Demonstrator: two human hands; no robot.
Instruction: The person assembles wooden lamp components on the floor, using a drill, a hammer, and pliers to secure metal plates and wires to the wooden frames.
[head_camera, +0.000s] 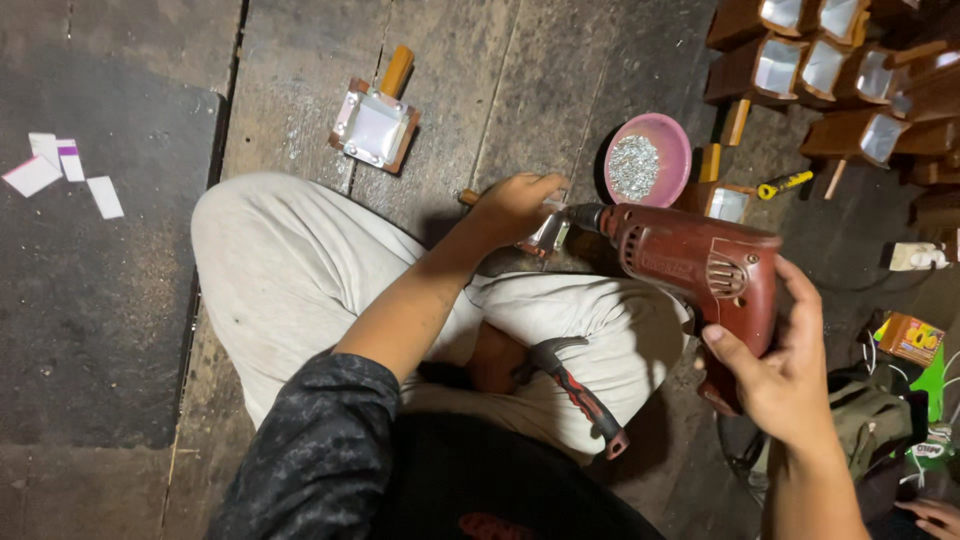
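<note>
The red drill (695, 265) lies level, its bit end pointing at a small wooden block with a metal plate (545, 232) on the floor. The right hand (770, 370) wraps around the drill's grip from below, fingers curled tight, wrist bent upward. The left hand (515, 205) presses down on the block, fingers closed over it, the arm stretched forward across the knee. Just beyond the drill's nose sits a pink bowl (672, 135) of shiny bits. A hammer (580, 390) rests on the lap, below the left hand. Another finished block (375, 125) lies farther ahead.
</note>
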